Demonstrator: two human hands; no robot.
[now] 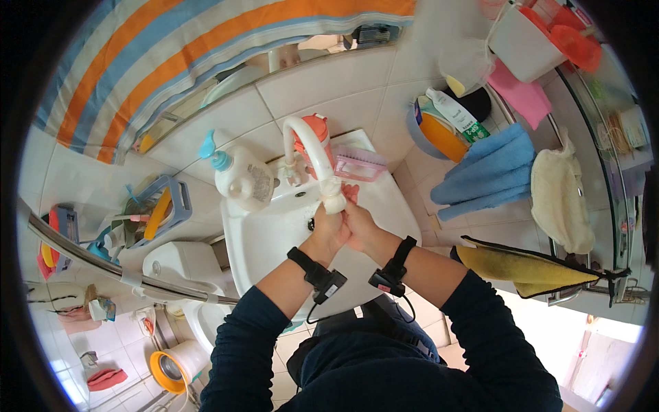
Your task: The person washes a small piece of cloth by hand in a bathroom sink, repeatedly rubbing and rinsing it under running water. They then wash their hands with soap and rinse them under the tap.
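Note:
My left hand (327,240) and my right hand (360,225) are pressed together over the white sink (257,257), just under the spout end of a white curved faucet (297,127). The spout's white head (333,199) covers part of both hands, and most of the fingers are hidden. A few reddish fingertips show beside it. No object can be seen in either hand. Behind the faucet stands a red cup (318,137), with a clear pink box (360,165) to its right. At the sink's left rear is a white pump bottle (244,178) with a blue top.
Blue towels (484,172), a cream cloth (561,196) and a yellow cloth (528,268) hang at the right. To the left are a metal rail (137,270), a white toilet (180,268) and a blue wall basket (180,199). A striped curtain (144,69) hangs above.

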